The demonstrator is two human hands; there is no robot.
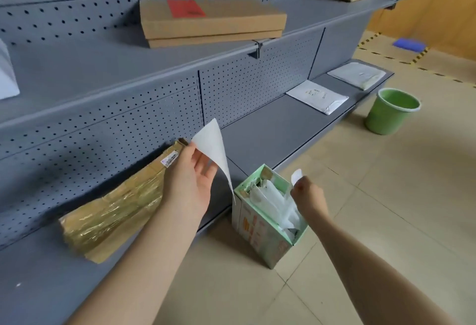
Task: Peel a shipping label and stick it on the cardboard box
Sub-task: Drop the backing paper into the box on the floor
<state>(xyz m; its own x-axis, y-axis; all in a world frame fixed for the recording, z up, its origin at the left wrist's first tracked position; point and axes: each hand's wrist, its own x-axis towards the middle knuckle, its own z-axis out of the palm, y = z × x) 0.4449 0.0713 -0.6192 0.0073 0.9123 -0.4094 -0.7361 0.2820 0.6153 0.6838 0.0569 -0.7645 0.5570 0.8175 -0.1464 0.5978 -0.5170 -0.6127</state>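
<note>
Grey shelves [154,72] fill the left of the frame. Our left hand [190,178] pinches a white label sheet [213,149] in its fingers, beside the taped cardboard box [116,203] at lower left. Our right hand [306,193] pinches a small paper strip [296,176] over the green carton [268,229] on the floor.

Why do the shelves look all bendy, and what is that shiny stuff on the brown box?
Head view: the wide lens curves the shelf edge and stretches the corners; light glares off the clear tape on the cardboard box; far things like the green bucket look soft.
</note>
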